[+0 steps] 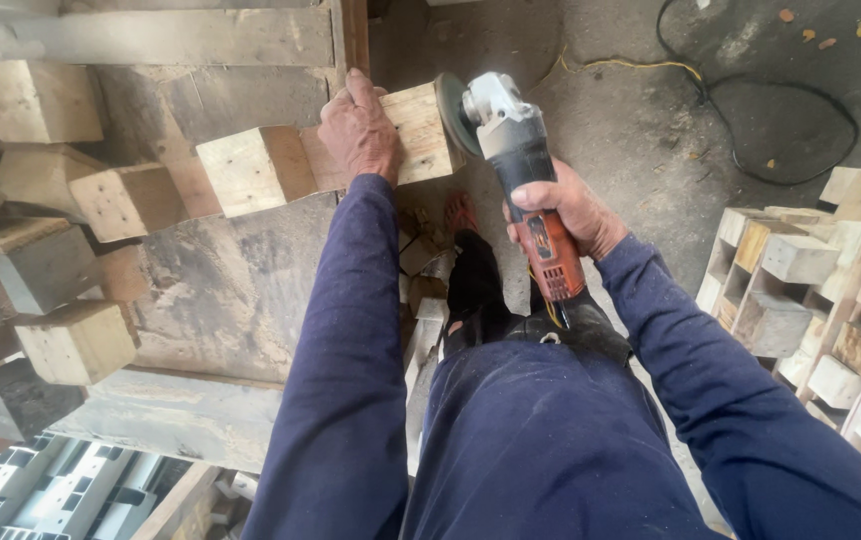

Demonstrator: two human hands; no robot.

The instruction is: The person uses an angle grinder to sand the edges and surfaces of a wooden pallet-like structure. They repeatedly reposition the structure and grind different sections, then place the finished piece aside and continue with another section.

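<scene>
My left hand presses flat on top of a pale wooden block that juts over the edge of a worn wooden workbench. My right hand grips the orange and black body of an angle grinder. Its grey head and dark disc sit against the right end face of the block. Both arms wear dark blue sleeves.
Several cut wooden blocks lie along the bench's left side, and one sits beside my left hand. A stack of more blocks stands at the right. A black cable and a yellow cord run over the concrete floor.
</scene>
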